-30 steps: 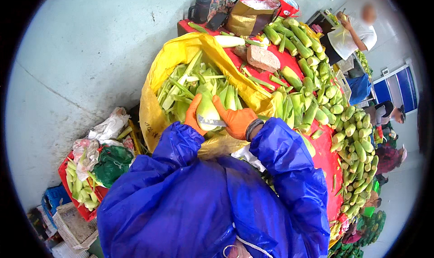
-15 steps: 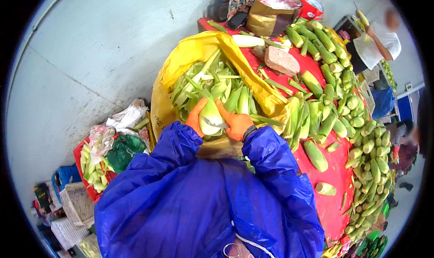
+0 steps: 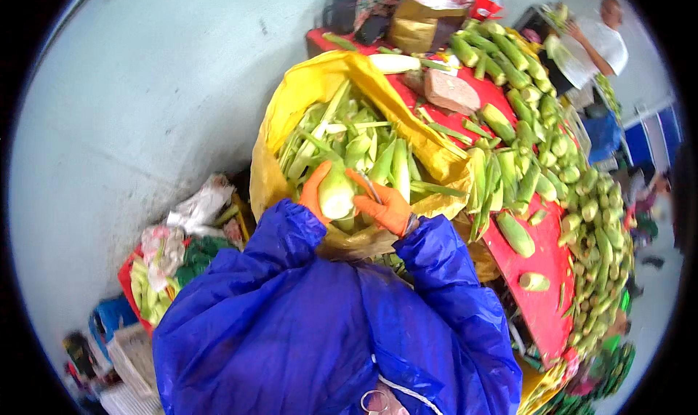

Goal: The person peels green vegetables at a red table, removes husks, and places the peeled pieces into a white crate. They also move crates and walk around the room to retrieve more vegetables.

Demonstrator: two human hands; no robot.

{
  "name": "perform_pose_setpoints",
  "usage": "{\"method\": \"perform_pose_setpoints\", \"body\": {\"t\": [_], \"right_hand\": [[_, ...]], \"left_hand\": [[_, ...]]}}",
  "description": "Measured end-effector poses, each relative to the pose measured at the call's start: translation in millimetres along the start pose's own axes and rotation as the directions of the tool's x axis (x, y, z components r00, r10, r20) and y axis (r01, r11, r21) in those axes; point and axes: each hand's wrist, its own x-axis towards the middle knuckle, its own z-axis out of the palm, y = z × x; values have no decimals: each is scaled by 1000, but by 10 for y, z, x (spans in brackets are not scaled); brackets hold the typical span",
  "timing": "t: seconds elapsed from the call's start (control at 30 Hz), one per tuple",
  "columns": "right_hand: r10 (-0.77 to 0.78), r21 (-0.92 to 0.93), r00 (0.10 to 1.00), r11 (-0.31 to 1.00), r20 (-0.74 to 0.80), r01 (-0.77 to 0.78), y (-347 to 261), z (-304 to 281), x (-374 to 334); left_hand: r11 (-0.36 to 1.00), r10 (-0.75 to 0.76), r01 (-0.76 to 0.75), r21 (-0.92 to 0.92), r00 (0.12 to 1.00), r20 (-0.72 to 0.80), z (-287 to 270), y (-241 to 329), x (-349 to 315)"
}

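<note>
As my head view shows, my orange-gloved left hand (image 3: 314, 191) clamps a pale-green, husk-wrapped ear of corn (image 3: 337, 195) over the open yellow plastic sack (image 3: 270, 164), while my orange-gloved right hand (image 3: 387, 208) grips a narrow grey blade (image 3: 371, 187) just beside it. I judge a firm left grip, well off the blade's path, works best. The edge of the red tabletop (image 3: 523, 315) runs near my right blue sleeve (image 3: 452, 266); freer room seems upward, above the green husks (image 3: 299, 160).
</note>
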Motion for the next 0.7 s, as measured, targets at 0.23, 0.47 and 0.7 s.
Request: {"method": "perform_pose_setpoints", "body": {"t": [0.23,0.47,0.7], "right_hand": [[-196,-535,968,841,-157,83,-353,371,273],[-250,-594,719,756,-649,-273,-193,304,473],[322,246,240,923,-916,-297,601,-779,52]], "left_hand": [[559,-485,610,-561,790,375,-586,84,371],[627,-626,717,-306,697,350,-397,514,538],[481,-489,822,-306,541,684,-440,941,332]]}}
